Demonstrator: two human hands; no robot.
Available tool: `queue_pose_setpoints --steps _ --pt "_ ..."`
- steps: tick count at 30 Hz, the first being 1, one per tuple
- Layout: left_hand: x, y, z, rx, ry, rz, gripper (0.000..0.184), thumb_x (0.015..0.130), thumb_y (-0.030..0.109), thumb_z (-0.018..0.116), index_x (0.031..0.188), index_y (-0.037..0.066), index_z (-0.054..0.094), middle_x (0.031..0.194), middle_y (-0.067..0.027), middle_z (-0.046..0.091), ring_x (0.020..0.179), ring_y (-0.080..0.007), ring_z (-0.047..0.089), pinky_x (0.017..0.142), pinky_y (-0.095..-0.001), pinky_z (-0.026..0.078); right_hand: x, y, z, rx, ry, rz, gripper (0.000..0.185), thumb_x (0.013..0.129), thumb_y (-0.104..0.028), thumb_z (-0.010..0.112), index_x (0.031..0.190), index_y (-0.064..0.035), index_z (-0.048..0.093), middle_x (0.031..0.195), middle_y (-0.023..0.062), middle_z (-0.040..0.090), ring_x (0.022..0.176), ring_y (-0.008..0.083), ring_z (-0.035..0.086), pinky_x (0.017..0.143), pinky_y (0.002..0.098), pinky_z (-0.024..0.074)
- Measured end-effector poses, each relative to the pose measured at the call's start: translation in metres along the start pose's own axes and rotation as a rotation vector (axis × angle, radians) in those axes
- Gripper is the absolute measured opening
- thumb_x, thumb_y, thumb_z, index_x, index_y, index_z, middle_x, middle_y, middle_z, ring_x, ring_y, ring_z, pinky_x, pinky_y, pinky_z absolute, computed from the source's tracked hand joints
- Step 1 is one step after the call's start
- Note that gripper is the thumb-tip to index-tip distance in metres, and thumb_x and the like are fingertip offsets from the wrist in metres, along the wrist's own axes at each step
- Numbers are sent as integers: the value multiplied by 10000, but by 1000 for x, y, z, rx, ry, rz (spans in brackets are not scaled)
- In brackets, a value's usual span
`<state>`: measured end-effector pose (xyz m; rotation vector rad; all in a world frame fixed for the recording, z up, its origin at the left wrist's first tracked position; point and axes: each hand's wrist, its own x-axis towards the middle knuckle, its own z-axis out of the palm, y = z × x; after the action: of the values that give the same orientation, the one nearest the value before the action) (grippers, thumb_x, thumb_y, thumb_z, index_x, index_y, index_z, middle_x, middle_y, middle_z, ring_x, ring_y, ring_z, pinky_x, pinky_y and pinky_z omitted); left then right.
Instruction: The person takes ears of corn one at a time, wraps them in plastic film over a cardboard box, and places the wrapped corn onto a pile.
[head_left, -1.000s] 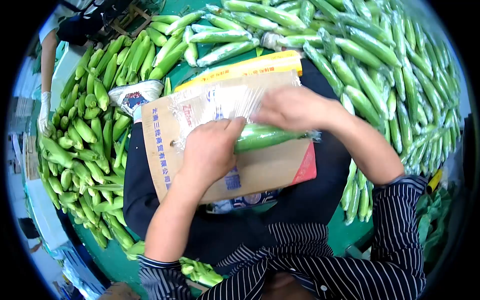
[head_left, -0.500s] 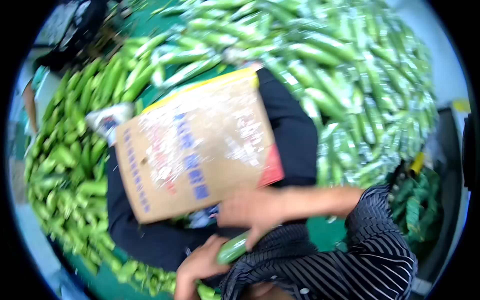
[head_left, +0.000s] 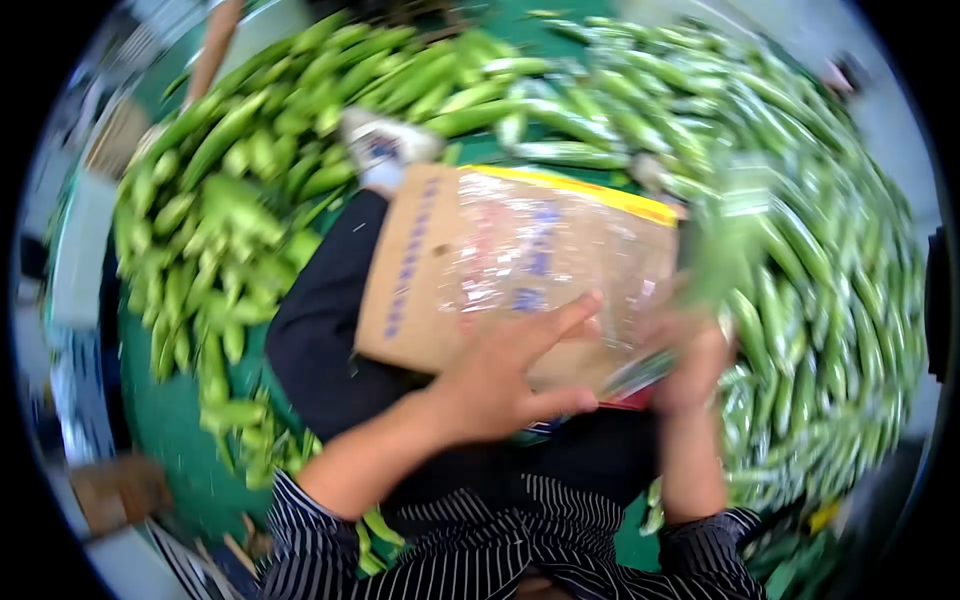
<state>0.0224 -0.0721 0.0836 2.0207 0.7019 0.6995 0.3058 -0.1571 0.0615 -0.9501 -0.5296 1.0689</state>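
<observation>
Smooth the film (head_left: pixel 485 268) lightly on the cardboard (head_left: pixel 410 300), left hand (head_left: pixel 490 382) wide over it, right hand (head_left: pixel 693 368) beside it, grip too blurred to tell.

Spread hand over cardboard, green ears on both sides

The left hand (head_left: pixel 500 385), fingers spread, is over a cardboard sheet (head_left: pixel 415 290) lying on the lap, clear film (head_left: pixel 490 270) across it. The right hand (head_left: pixel 692 365) is blurred at the sheet's right side, a blurred green ear (head_left: pixel 735 230) at its fingers; its grip is unclear. Bare green ears (head_left: pixel 250 210) heap at left, film-wrapped ears (head_left: pixel 820 290) at right. Another person's arm (head_left: pixel 215 48) shows at upper left.
</observation>
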Motion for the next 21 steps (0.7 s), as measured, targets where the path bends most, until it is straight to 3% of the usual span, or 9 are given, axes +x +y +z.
queue_pose_setpoints --steps 2,3,5,8,10,12,15,18,21 --pt "-11 -41 -66 218 30 66 373 907 161 772 1259 43 733 1118 -129 776 1086 -183 712 940 -341 549 70 -77 -35 93 4 -184 568 1118 -458 481 1466 -11 524 1389 180 637 1211 245 639 1071 405 506" --pt "-11 -67 -93 157 364 -209 163 938 142 739 1025 11 780 997 -107 775 900 -171 728 864 -316 565 92 -93 -3 -103 441 -423 597 1139 -436 436 1548 -2 431 1533 212 527 1351 254 559 1201 407 401" --pt "-18 -172 -167 -15 637 -412 184 934 62 659 1101 20 725 928 -107 748 890 -191 731 840 -307 553 98 -88 -25 -207 405 -358 599 1126 -330 510 1596 11 365 1586 210 482 1367 269 550 1226 428 365" --pt "-50 -261 -228 842 51 -465 380 898 14 589 1250 129 675 1253 -76 717 1177 -335 673 1063 -462 503 55 -21 -49 -491 272 -75 514 1088 -215 597 1534 10 476 1494 181 584 1225 237 638 1055 383 497" --pt "-57 -306 -222 1313 -107 46 408 925 52 578 1312 168 638 1268 -65 707 1250 -280 643 1192 -458 410 26 10 -60 -461 258 8 424 1072 -160 620 1454 15 561 1351 142 671 1076 193 682 934 325 531" --pt "-47 -317 -225 1423 -318 -226 427 944 112 575 1364 187 600 1289 -51 702 1357 -226 582 1280 -493 293 3 18 -61 -529 287 30 348 1052 -139 649 1360 23 629 1177 113 717 991 170 688 909 307 542" --pt "-60 -319 -233 1391 -59 19 409 887 81 644 1283 178 681 1370 3 689 1476 -215 497 1283 -626 217 -23 3 -66 -661 334 15 295 1041 -144 666 1287 19 678 1066 103 734 939 162 679 862 307 548" --pt "-81 -280 -227 1447 135 -68 540 814 148 778 1341 226 689 1405 35 685 1501 -225 472 1239 -724 145 -25 -8 -73 -788 247 60 352 993 -112 723 1326 -12 666 1049 56 707 909 137 644 842 287 528" --pt "-113 -303 -256 1432 282 2 693 784 180 844 1443 252 643 1337 3 721 1458 -252 509 1267 -667 140 -13 -12 -57 -1129 -197 128 609 860 -78 824 1432 -80 616 1185 68 615 1000 182 624 891 321 529"
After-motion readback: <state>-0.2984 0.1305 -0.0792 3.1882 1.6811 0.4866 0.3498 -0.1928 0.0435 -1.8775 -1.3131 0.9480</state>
